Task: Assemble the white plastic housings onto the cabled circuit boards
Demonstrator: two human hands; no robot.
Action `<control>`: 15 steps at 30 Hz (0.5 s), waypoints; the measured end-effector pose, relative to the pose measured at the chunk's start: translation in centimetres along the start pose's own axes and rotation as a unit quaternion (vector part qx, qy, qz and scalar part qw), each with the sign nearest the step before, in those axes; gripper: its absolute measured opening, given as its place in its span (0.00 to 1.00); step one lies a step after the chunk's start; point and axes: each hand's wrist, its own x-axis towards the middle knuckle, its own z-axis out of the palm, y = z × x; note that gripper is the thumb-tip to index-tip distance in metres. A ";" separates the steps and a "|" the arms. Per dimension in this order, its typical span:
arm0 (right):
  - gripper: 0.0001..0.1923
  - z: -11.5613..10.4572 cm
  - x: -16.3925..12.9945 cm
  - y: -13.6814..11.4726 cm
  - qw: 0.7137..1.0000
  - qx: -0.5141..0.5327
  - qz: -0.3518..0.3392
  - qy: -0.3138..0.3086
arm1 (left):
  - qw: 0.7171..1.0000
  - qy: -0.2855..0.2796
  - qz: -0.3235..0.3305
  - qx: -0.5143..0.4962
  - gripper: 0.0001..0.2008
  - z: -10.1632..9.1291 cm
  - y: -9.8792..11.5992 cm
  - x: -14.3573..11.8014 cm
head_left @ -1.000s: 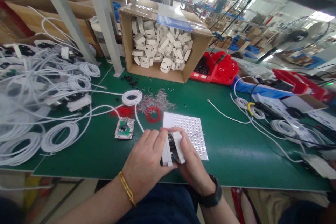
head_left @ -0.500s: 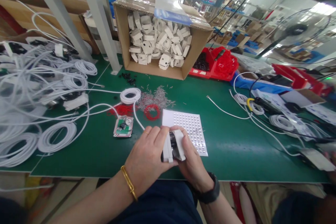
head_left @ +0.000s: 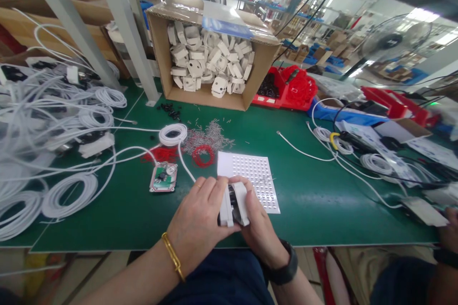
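My left hand (head_left: pixel 198 212), a gold bracelet at its wrist, is closed around one white plastic housing half (head_left: pixel 225 210). On the other side my right hand (head_left: pixel 260 228) grips a second white housing part (head_left: pixel 242 201). The two stand side by side with a gap, and dark parts show between them. A white cable (head_left: pixel 185 162) runs from a small coil down behind my left fingers; its end is hidden. Just beyond my hands lies a sheet of small round clear dots (head_left: pixel 250 171). To the left rests an open housing with a green circuit board (head_left: pixel 164 177).
A cardboard box (head_left: pixel 211 101) of white covers stands at the back, beside red bins (head_left: pixel 293 97). Loose screws (head_left: pixel 211 136), red rings (head_left: pixel 203 156) and black bits (head_left: pixel 170 110) lie before it. Cable coils (head_left: pixel 71 193) crowd the left. At right, a co-worker's hand (head_left: pixel 449 231) is near a white part.
The view has shifted slightly, so the bench things sit a little further left. Both hands keep their hold on the housing parts, with the gap between them much the same.
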 end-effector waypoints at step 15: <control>0.36 1.2 1.3 -0.1 0.983 -0.180 -0.023 0.038 | 0.945 0.110 -0.163 -0.260 0.31 3.6 -2.9 -1.9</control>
